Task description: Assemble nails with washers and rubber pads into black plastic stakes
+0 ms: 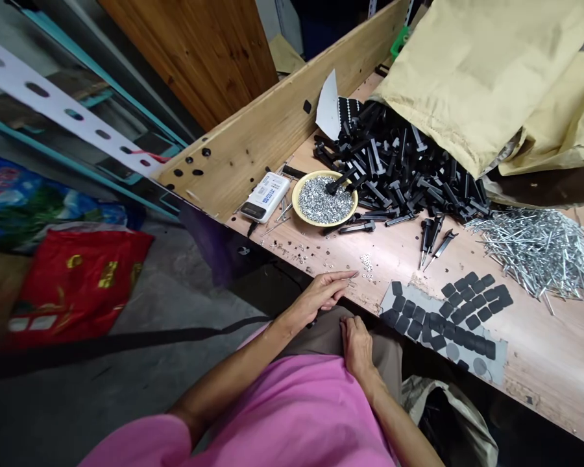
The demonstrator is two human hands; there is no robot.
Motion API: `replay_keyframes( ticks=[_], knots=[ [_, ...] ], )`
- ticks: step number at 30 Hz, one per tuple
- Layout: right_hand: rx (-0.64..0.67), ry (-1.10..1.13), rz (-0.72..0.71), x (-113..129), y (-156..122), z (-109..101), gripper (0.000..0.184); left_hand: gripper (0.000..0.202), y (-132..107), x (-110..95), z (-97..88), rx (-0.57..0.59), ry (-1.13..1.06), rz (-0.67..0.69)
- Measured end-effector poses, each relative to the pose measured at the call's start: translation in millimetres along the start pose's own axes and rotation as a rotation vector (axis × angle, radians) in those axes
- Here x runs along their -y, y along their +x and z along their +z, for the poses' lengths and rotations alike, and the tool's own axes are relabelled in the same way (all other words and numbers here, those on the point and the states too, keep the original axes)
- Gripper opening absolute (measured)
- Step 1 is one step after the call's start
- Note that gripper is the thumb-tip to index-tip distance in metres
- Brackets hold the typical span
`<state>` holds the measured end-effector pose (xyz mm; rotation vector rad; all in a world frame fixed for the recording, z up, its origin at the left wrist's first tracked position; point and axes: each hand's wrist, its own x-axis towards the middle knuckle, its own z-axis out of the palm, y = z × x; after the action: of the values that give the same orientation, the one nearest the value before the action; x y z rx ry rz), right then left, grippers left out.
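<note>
My left hand (327,292) reaches over the table's front edge. Its index finger is stretched out and the other fingers are partly bent, with no held thing visible. The fingertip is beside a small cluster of silver nuts or washers (366,264). Lower down, my right hand (357,342) rests at my lap with its fingers curled in; whatever they may hold is hidden. Beyond my left hand stands a yellow bowl (298,211) full of small silver pieces (321,201), with a black plastic part (339,183) lying across its rim.
Behind the bowl are heaped black plastic parts (394,162), partly under a yellow sack (486,78). Thin metal rods (540,250) lie piled at right. Black pads (433,321) cover a grey sheet near the front edge. A white device (267,196) stands beside the wooden board (253,136).
</note>
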<state>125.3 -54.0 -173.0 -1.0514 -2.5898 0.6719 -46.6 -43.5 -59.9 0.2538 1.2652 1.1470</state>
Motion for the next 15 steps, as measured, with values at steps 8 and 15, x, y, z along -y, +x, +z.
replay_keyframes(
  ticks=[8, 15],
  knots=[
    [-0.127, 0.15, -0.072, 12, 6, -44, 0.025, 0.063, -4, 5, 8.1, 0.085, 0.035, -0.041],
    [-0.416, 0.549, 0.388, -10, 61, -115, 0.018, 0.052, 2, 0, 35.6, 0.093, 0.132, 0.095]
  ],
)
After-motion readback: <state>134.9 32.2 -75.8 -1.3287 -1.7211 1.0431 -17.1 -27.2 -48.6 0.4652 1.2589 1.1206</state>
